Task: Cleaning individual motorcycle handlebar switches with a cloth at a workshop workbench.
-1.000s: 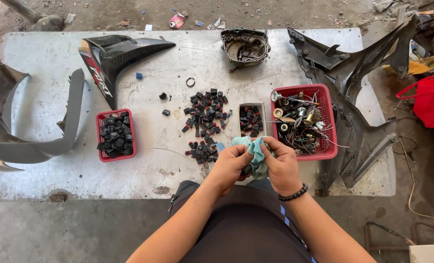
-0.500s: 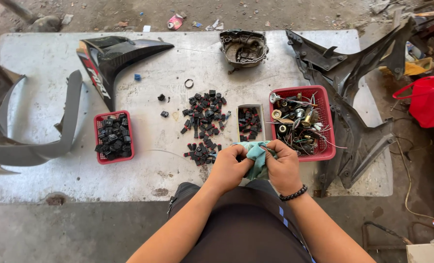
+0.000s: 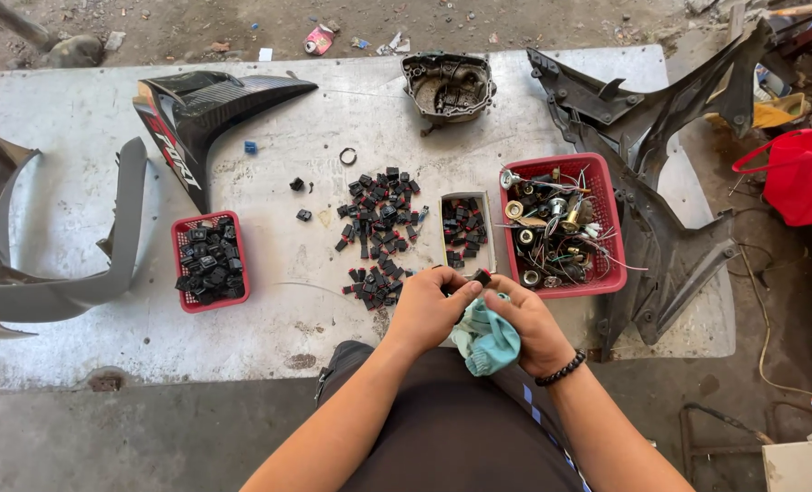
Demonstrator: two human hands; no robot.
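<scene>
Wiping a small black-and-red switch [image 3: 479,276] with a teal rag [image 3: 485,337], we pinch it in our left hand [image 3: 429,310] while our right hand [image 3: 532,328] grips the cloth. Left of the white tray [image 3: 466,230], a loose pile of switches [image 3: 377,232] looks unsorted; the small red basket [image 3: 210,261] beyond sits nearly full.
</scene>
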